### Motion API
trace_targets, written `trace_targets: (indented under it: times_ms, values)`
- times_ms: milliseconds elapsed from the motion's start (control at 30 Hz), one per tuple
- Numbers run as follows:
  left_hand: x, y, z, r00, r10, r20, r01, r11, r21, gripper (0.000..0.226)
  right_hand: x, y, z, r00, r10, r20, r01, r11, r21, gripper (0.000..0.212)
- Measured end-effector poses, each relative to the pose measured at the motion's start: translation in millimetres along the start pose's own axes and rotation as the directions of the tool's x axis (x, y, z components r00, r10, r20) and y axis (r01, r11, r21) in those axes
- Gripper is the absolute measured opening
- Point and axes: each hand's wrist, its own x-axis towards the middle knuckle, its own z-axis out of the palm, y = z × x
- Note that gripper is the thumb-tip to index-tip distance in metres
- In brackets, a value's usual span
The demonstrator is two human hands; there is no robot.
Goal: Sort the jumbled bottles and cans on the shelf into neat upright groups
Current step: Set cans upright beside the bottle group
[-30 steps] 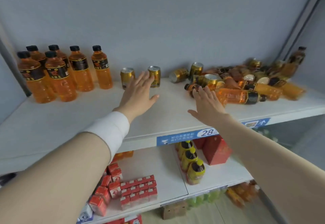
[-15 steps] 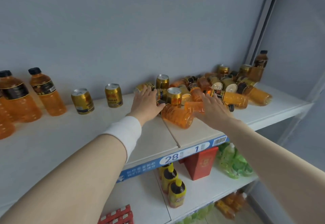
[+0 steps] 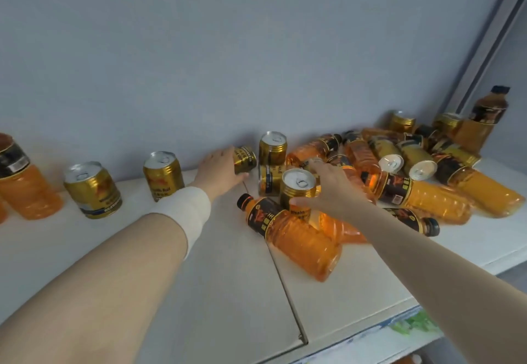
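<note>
Item under sort: the jumbled pile of orange bottles and gold cans occupies the right half of the shelf, most pieces on their sides and overlapping.

My right hand is clasped round an upright front can at the pile's near-left edge, thumb across its face, fingers behind the rim. My left hand grips a tipped can at the far side, close to the grey back wall. The two hands are apart.

Between them a rear can stands upright, with a fallen can on its side before it. A near bottle lies flat just in front of the front can, cap to the left.

Further left, two sorted cans stand upright and apart, then an upright edge bottle. At the far right a corner bottle stands upright. A white wristband covers my left wrist.
</note>
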Motion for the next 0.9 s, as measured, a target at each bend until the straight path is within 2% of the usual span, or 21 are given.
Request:
trace_targets:
  times_ms: [133,267,400,533,633,900]
  values:
    - [24.7,-7.0,7.9,0.999,-0.036,0.014,0.035,0.997,0.071,0.064,12.2,9.3,7.9,0.998,-0.062,0.034,0.059,0.995,0.081,0.1]
    - [36.5,-13.5,14.8,0.996,-0.093,0.003,0.092,0.989,0.118,0.073,17.5,13.8,14.5,0.995,-0.094,-0.017,0.096,0.985,0.146,0.085]
    - [42.2,-17.6,12.7,0.993,-0.116,-0.024,0.117,0.992,0.043,0.071,20.0,14.7,15.5,0.993,-0.102,-0.054,0.111,0.973,0.201,0.08]
    - [33.9,-12.8,4.5,0.99,-0.143,-0.005,0.142,0.985,-0.102,0.076,20.3,14.9,11.2,0.995,-0.09,-0.048,0.099,0.967,0.235,0.081]
    - [22.5,-3.6,-4.1,0.992,-0.121,-0.028,0.114,0.977,-0.179,0.076,20.5,15.0,0.6,0.996,-0.069,-0.051,0.081,0.953,0.293,0.081]
    - [-26.7,5.4,-84.2,0.975,-0.095,-0.202,0.05,0.975,-0.217,0.068,30.9,-7.0,-45.4,0.985,-0.108,-0.132,0.154,0.893,0.422,0.08]
